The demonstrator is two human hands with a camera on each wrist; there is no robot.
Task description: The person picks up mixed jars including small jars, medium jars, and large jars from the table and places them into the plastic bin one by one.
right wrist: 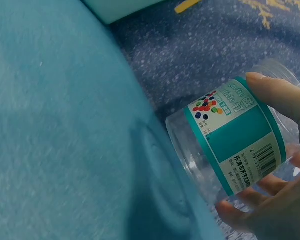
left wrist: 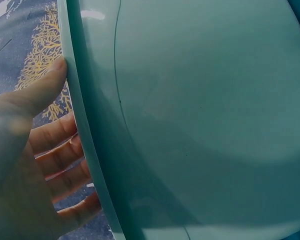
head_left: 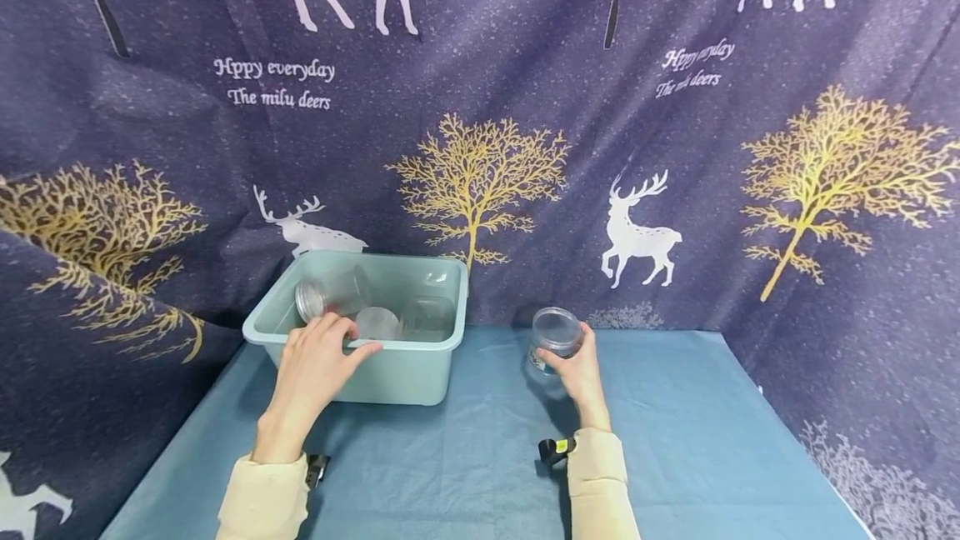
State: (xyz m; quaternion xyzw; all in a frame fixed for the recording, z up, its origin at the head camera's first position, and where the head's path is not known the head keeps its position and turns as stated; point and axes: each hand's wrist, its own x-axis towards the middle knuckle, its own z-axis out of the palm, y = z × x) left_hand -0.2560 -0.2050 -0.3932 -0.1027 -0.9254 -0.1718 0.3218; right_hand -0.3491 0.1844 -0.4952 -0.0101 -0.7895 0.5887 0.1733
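Observation:
My right hand [head_left: 576, 365] holds a clear plastic jar [head_left: 555, 330], thumb on one side and fingers on the other. A teal and white label [right wrist: 235, 135] with a barcode wraps the jar in the right wrist view. Its base seems slightly above the cloth, near its shadow. My left hand [head_left: 318, 361] is at the near rim of a pale green plastic tub [head_left: 397, 373]. Its fingers [left wrist: 65, 157] reach behind the rim and its thumb is close to the edge. Inside the tub are a clear jar [head_left: 347, 290] on its side and other clear containers [head_left: 377, 323], partly hidden.
A blue cloth [head_left: 480, 457] covers the table. Behind it hangs a dark curtain [head_left: 517, 107] printed with deer and golden trees, close to the tub's back. The tub stands on the left side of the table, the held jar to its right.

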